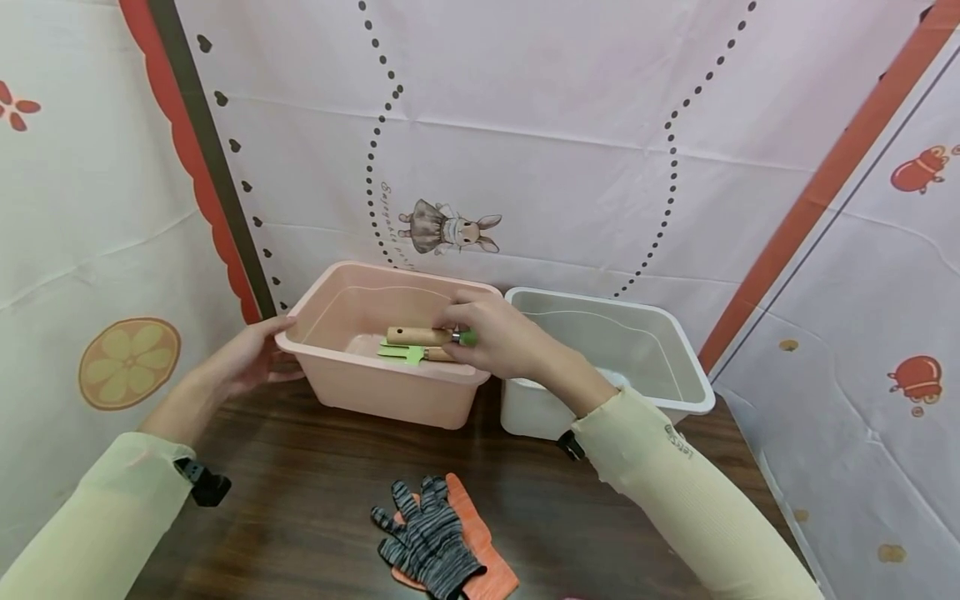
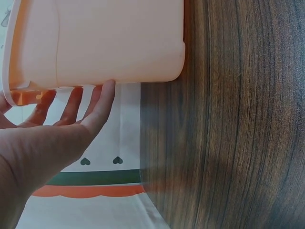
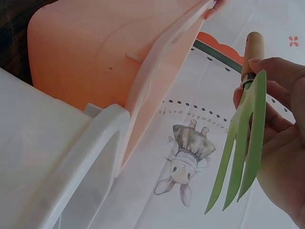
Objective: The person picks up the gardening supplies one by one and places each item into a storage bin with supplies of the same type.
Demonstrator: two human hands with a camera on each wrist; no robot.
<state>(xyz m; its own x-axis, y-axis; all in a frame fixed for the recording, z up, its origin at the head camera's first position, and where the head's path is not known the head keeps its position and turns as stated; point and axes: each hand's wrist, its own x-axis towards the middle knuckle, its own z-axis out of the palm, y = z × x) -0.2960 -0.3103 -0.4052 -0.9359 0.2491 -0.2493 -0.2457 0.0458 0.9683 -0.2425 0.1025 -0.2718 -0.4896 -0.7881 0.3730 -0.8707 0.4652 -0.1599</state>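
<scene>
At its left end, the pink plastic tub (image 1: 390,392) is gripped by my left hand (image 1: 251,354), thumb at the rim and fingers against the outer wall. In the left wrist view those fingers (image 2: 100,107) reach along the tub's end. My right hand (image 1: 498,333) pinches a garden hand fork over the tub's right part, around where the wooden handle (image 1: 415,336) meets the metal collar. Its green tines (image 3: 257,124) show in the right wrist view, pointing back past the palm. Just below, inside the tub, lies another green tool with prongs (image 1: 408,353) and a wooden handle.
A white tub (image 1: 690,396) stands to the right, close beside the pink one. Nearer on the dark wooden table (image 1: 300,500) lies a grey-black knit glove (image 1: 431,537) over an orange piece (image 1: 491,562). Printed cloth (image 1: 540,167) hangs behind and at both sides.
</scene>
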